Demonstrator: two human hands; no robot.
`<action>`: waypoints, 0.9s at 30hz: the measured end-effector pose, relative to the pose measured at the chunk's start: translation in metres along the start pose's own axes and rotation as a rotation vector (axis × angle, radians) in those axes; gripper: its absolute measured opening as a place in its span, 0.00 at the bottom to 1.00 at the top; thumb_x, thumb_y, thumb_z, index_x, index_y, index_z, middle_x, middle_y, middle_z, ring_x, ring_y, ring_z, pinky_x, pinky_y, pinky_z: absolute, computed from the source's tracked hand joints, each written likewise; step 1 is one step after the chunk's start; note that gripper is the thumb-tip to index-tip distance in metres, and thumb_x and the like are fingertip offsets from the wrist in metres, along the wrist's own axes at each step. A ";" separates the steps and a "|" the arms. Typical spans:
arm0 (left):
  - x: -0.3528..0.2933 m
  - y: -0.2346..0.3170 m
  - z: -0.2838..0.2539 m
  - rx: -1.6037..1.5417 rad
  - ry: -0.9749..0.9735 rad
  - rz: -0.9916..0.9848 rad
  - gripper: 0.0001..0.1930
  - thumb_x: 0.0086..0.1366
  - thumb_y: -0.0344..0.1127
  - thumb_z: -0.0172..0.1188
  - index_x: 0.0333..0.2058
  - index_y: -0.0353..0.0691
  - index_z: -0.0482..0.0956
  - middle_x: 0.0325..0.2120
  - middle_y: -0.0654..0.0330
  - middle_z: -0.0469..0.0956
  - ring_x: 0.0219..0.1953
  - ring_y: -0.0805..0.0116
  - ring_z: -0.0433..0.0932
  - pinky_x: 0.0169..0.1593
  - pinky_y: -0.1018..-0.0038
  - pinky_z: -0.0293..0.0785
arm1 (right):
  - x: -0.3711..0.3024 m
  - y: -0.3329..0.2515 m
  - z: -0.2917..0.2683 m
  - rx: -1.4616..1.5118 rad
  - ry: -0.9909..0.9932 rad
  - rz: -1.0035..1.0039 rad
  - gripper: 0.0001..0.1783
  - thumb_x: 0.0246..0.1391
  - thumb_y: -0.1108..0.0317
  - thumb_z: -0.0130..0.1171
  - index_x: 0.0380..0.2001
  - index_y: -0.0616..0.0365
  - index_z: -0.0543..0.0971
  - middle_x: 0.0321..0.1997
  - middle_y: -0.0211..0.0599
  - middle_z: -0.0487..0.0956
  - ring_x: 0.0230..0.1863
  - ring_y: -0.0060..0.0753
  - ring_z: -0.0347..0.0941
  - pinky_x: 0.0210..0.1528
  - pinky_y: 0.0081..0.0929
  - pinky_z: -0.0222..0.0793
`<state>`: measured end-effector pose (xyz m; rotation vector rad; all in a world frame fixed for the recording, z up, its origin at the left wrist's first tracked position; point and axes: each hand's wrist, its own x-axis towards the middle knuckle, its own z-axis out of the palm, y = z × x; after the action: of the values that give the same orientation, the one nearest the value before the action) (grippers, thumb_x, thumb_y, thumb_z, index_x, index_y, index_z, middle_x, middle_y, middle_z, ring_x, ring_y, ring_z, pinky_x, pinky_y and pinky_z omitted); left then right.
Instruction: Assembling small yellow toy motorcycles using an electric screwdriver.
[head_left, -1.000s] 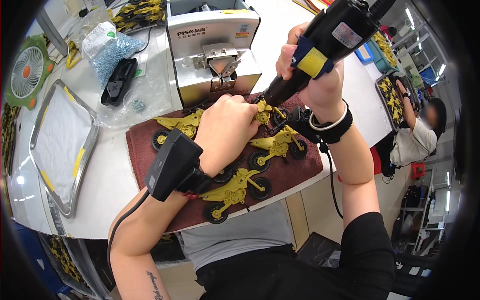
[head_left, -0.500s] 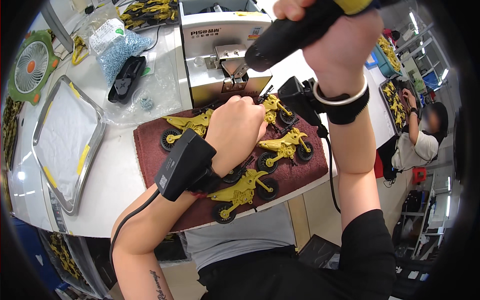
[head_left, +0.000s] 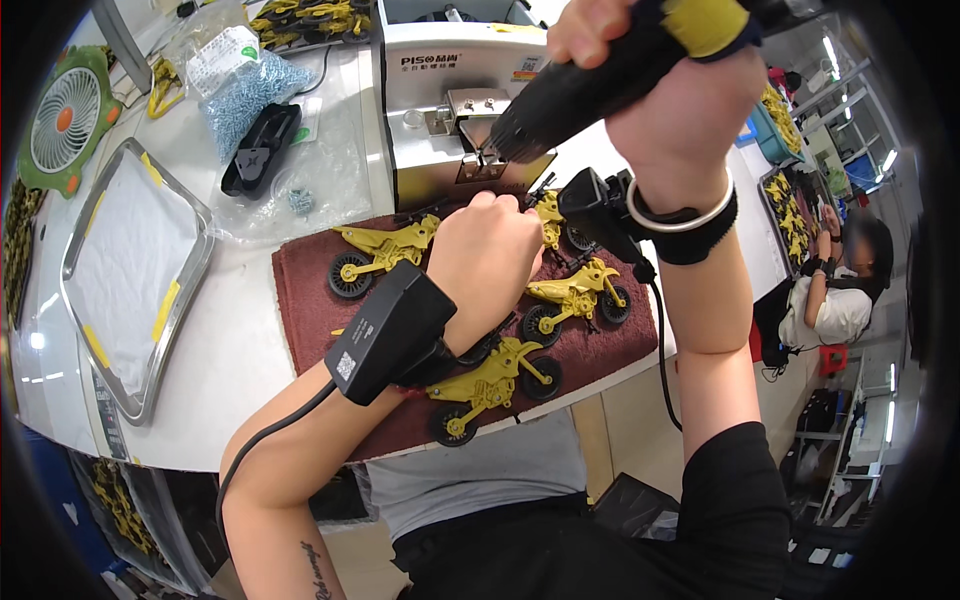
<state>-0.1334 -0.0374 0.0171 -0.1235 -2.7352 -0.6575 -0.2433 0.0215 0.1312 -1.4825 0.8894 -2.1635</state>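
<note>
My right hand (head_left: 665, 110) is wrapped round a black electric screwdriver (head_left: 590, 85) with a yellow band. The tool slants down to the left, its nose in front of the metal outlet of a screw feeder (head_left: 420, 90); its very tip is hard to make out. My left hand (head_left: 487, 255) is closed over a yellow toy motorcycle (head_left: 549, 207) at the far side of the brown towel (head_left: 310, 300). The palm hides that toy's rear, and the fingertips are mostly covered. Other toy motorcycles lie round it: one left (head_left: 390, 245), one right (head_left: 575, 290), one nearer (head_left: 485, 380).
A bag of bluish screws (head_left: 255, 95), a black holder (head_left: 262, 155) and a lined metal tray (head_left: 135, 290) occupy the left side, with a green fan (head_left: 68, 120) beyond. Cabled black boxes (head_left: 390, 325) are strapped to my wrists. Another person (head_left: 845, 290) works at far right.
The screwdriver's nose has dropped slightly toward the feeder's outlet. My left hand stays on the same toy motorcycle. The whole view has shifted a little, and the other person's arms have moved.
</note>
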 end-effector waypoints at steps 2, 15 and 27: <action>0.000 0.001 0.001 0.003 0.002 -0.010 0.09 0.51 0.35 0.59 0.29 0.37 0.79 0.26 0.55 0.74 0.35 0.58 0.73 0.38 0.66 0.71 | 0.000 -0.013 0.016 0.040 0.156 0.062 0.17 0.51 0.59 0.50 0.29 0.66 0.73 0.18 0.35 0.70 0.19 0.28 0.69 0.25 0.23 0.65; -0.001 0.000 0.002 0.000 0.034 0.017 0.09 0.50 0.35 0.60 0.28 0.36 0.79 0.27 0.55 0.75 0.34 0.58 0.73 0.37 0.66 0.71 | -0.006 0.003 0.008 -0.068 0.099 0.027 0.12 0.51 0.66 0.52 0.31 0.67 0.74 0.23 0.37 0.74 0.19 0.27 0.69 0.24 0.22 0.65; 0.000 0.003 0.002 0.045 0.007 -0.031 0.10 0.52 0.35 0.59 0.31 0.36 0.78 0.28 0.56 0.75 0.36 0.58 0.73 0.39 0.66 0.71 | 0.010 0.004 0.012 -0.374 0.270 0.288 0.10 0.53 0.67 0.52 0.28 0.65 0.74 0.19 0.32 0.73 0.20 0.22 0.68 0.25 0.20 0.65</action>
<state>-0.1335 -0.0341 0.0167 -0.0679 -2.7480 -0.6026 -0.2366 0.0086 0.1380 -1.1324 1.5681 -2.0846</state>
